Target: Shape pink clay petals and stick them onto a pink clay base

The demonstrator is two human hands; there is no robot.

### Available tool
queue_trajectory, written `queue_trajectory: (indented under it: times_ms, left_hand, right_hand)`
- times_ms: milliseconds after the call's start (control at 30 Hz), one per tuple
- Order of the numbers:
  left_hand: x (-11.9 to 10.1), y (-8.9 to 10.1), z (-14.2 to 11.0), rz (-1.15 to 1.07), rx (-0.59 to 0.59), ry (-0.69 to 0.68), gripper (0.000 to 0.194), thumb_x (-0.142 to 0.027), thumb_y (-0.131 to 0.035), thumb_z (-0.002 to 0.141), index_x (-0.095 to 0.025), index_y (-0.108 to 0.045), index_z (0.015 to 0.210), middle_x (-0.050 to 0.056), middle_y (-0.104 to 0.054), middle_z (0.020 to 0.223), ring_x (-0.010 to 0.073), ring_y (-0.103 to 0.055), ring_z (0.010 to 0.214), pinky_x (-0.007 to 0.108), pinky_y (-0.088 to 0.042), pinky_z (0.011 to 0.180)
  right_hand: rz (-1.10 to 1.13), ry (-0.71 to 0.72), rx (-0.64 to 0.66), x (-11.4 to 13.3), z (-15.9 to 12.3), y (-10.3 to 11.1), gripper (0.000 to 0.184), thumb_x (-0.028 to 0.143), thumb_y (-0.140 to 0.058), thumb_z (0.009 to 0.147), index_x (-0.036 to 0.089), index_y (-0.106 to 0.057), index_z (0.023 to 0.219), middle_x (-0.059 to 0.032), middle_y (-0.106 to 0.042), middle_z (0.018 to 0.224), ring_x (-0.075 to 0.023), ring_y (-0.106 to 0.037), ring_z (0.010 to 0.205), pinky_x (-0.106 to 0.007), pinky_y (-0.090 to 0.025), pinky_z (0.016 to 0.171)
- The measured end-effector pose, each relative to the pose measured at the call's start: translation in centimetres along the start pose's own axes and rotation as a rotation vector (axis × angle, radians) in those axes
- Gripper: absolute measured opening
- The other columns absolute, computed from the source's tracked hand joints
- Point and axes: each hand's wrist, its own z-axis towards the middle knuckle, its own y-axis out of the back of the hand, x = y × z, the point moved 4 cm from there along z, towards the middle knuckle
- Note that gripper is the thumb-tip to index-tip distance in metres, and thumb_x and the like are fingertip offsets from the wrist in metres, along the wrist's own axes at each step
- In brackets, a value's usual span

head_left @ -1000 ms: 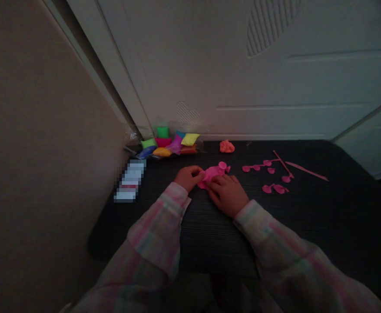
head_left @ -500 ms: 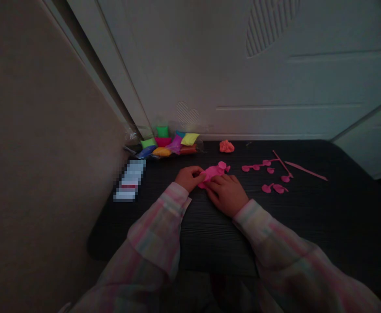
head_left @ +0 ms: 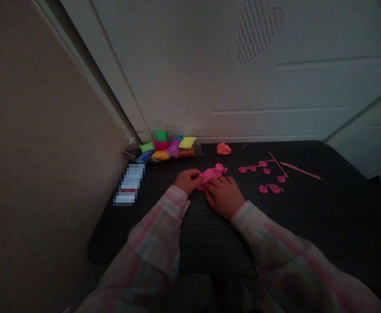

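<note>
Clay [head_left: 211, 174], bright pink, is lying on the black table [head_left: 210, 243]. The left hand [head_left: 186, 181] is pinching its left end between thumb and finger; the right hand [head_left: 225, 198] is resting fingers along its near edge, whether gripping I cannot tell. Small pink pieces [head_left: 262, 164] and a pink modelling tool [head_left: 301, 171] are lying to the right.

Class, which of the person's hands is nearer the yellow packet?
Left. The left hand is in front of the yellow packet; the right hand lies farther right and closer to the wearer.
</note>
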Motion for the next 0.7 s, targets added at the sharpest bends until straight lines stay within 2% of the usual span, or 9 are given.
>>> queue_trajectory:
  times_ms: [200, 300, 500, 600, 700]
  left_hand:
    - [-0.1, 0.2, -0.1, -0.039, -0.011, -0.01, 0.02, -0.031, -0.046, 0.066, -0.014, -0.056, 0.065, -0.001, -0.054, 0.06, 0.0099, -0.047, 0.059, 0.02, -0.037, 0.056]
    - [-0.3, 0.4, -0.1, -0.138, -0.03, 0.005, 0.024, -0.034, -0.043, 0.068, -0.014, -0.056, 0.068, 0.0, -0.055, 0.065, 0.0104, -0.048, 0.063, 0.02, -0.037, 0.059]
    - [-0.1, 1.0, 0.1, -0.252, -0.089, 0.101, 0.034, -0.039, -0.034, 0.073, -0.013, -0.056, 0.068, 0.001, -0.055, 0.064, 0.0101, -0.048, 0.06, 0.02, -0.037, 0.057]
    - [0.0, 1.0, 0.1, -0.246, -0.086, 0.107, 0.035, -0.04, -0.035, 0.072, -0.013, -0.056, 0.068, 0.001, -0.055, 0.063, 0.0103, -0.048, 0.06, 0.021, -0.037, 0.057]
    - [-0.1, 1.0, 0.1, -0.241, -0.085, 0.094, 0.035, -0.041, -0.035, 0.072, -0.013, -0.056, 0.068, 0.001, -0.055, 0.064, 0.0106, -0.048, 0.061, 0.021, -0.037, 0.057]
  right_hand:
    - [0.078, 0.012, -0.053, -0.3, -0.2, 0.1, 0.024, 0.026, -0.037, 0.073, 0.019, -0.054, 0.088, -0.0047, -0.056, 0.084, -0.0176, -0.043, 0.079, -0.032, -0.023, 0.07]
    - [0.12, -0.025, -0.153, -1.3, -0.4, 0.9, 0.023, 0.023, -0.037, 0.073, 0.019, -0.055, 0.085, -0.0039, -0.056, 0.081, -0.016, -0.044, 0.077, -0.031, -0.023, 0.072]
    - [-0.01, -0.347, -0.431, -5.8, -1.0, 3.1, 0.023, 0.024, -0.037, 0.072, 0.018, -0.056, 0.084, -0.0061, -0.054, 0.089, -0.0204, -0.039, 0.087, -0.036, -0.02, 0.076]
    - [-0.112, -0.475, -0.445, -7.9, -1.3, 3.2, 0.025, 0.024, -0.039, 0.07, 0.017, -0.055, 0.089, -0.0079, -0.051, 0.099, -0.0243, -0.035, 0.092, -0.04, -0.018, 0.075]
    - [-0.173, -0.521, -0.395, -9.2, -1.4, 2.5, 0.025, 0.026, -0.041, 0.069, 0.017, -0.057, 0.085, -0.0087, -0.047, 0.105, -0.0264, -0.032, 0.095, -0.042, -0.018, 0.073]
